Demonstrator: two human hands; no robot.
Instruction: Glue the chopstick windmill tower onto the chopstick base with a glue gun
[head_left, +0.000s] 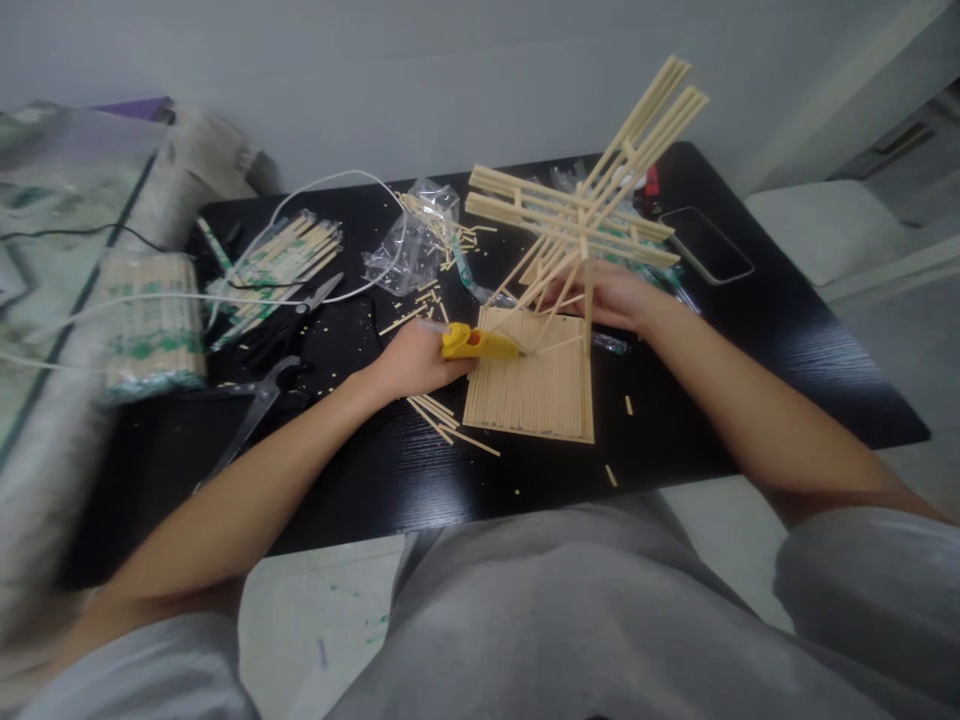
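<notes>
My left hand point(421, 358) is closed around a yellow glue gun point(480, 343), its nozzle pointing right at the sticks above a flat base. That base point(532, 390) is made of thin wooden sticks laid side by side. From it rises a windmill-like model point(581, 230) with crossed blades of chopsticks on slanted supports. My right hand point(600, 292) is behind the supports at the base's far right, its fingers partly hidden by the sticks; the part that shows curls around the model's lower frame.
Scissors point(319, 297) and pliers point(262, 395) lie at the left, near loose wrapped chopsticks point(289, 260) and a full pack point(152, 325). A white cord point(187, 296) loops across the table. Crumpled plastic point(420, 235) and stick scraps lie behind; a phone point(706, 245) rests at the right.
</notes>
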